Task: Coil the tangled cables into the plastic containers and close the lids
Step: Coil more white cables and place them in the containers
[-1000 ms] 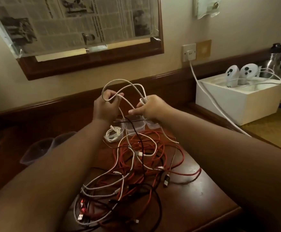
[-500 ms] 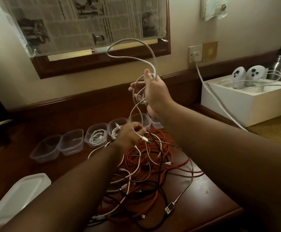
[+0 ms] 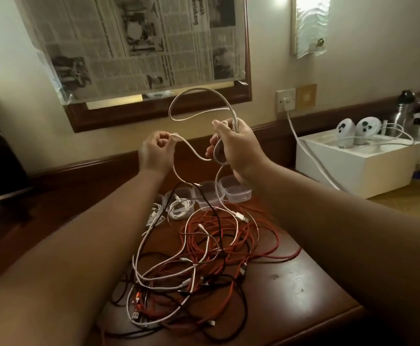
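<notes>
White cable point(image 3: 199, 113) being held up above the tabletop point(image 3: 303, 285), looping high between both hands. Left hand point(image 3: 156, 153) pinching one stretch of it with curled fingers; right hand point(image 3: 236, 148) gripping gathered loops, the tail hanging down to the tangled pile point(image 3: 204, 258) of red, black and white cables lying on the near tabletop. Clear plastic containers point(image 3: 233, 191) sitting just beyond the pile, some holding coiled white cables. White box point(image 3: 358, 166) standing far right.
</notes>
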Motion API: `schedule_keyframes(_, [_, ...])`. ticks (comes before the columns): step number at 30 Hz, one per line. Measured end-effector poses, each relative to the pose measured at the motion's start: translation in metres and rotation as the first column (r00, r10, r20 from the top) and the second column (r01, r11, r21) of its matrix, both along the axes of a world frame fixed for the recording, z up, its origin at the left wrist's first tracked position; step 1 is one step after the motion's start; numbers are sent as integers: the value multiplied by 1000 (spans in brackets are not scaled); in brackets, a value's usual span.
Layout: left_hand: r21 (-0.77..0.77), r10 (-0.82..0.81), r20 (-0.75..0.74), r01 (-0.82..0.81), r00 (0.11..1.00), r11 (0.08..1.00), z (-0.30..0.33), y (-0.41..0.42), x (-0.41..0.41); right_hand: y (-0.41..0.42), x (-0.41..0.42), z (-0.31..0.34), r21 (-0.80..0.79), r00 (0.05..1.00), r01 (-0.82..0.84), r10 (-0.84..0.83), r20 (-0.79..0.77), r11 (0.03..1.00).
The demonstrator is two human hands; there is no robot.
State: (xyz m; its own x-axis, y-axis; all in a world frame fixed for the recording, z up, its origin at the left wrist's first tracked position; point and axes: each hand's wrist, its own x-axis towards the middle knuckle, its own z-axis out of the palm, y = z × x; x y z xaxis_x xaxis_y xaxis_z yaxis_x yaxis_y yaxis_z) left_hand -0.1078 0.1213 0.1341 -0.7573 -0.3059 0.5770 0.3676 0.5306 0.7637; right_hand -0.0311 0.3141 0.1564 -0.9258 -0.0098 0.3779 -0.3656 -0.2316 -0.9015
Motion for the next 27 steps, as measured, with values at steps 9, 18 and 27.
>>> schedule_keyframes(9, [-274,-49,341,149,939,950,16,-20,48,7,28,12,87,994,-7,-3,107,996])
schedule_keyframes(18, [-388,58,789,423,611,819,-16,-41,115,-5,64,-15,373,974,-61,-27,227,926])
schedule_keyframes(27, [-52,-250,597,347,763,936,-5,-44,176,-9,101,-25,587,938,-239,28,345,774])
